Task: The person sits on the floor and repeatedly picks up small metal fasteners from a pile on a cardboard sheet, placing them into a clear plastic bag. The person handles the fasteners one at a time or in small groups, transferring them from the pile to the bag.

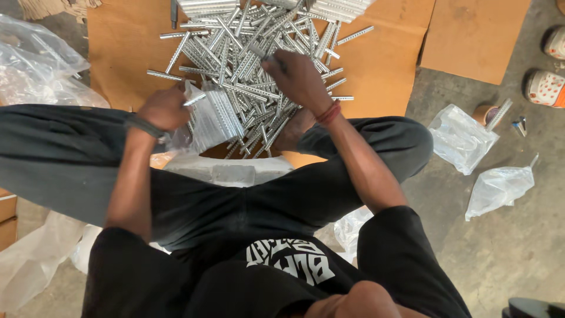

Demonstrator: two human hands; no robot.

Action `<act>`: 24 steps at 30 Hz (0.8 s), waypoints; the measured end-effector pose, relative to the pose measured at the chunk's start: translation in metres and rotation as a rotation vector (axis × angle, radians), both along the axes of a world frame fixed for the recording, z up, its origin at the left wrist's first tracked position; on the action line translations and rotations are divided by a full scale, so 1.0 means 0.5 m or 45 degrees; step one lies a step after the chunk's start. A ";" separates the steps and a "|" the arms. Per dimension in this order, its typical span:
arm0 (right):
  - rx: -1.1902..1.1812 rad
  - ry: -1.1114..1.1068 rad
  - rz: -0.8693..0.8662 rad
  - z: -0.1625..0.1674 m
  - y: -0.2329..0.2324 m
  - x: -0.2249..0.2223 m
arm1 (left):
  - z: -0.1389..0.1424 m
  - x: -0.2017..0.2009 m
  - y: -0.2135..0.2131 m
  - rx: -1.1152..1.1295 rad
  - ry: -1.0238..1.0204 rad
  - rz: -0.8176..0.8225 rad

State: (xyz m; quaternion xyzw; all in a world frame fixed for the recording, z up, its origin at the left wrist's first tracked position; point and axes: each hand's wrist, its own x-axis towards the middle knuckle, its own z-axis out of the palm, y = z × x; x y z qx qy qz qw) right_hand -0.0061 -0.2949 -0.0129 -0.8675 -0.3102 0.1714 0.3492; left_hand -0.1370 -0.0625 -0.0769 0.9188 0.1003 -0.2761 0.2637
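I sit cross-legged on the floor over a pile of short perforated metal strips [253, 53] spread on brown cardboard [123, 41]. My left hand [163, 109] grips a clear plastic bag [215, 118] partly filled with a bundle of these strips. My right hand [297, 76] reaches into the pile with its fingers closed on a strip [262, 52]. A red band circles the right wrist and a dark band the left.
Two filled clear bags [459, 138] [499, 188] lie on the concrete at right, near a tape roll [485, 113]. Crumpled plastic sheeting [35, 65] sits at left. Another person's patterned shoes [544, 88] stand at the far right. More cardboard [471, 35] lies beyond.
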 end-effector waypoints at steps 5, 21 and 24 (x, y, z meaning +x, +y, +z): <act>0.000 0.114 0.080 0.010 0.013 -0.036 | 0.096 0.006 0.028 0.323 -0.132 0.092; 0.266 0.420 0.270 0.043 0.055 -0.089 | 0.078 0.112 -0.071 -2.478 -0.905 1.298; 0.295 0.409 0.249 0.043 0.058 -0.088 | 0.090 0.113 -0.079 -2.442 -1.061 1.255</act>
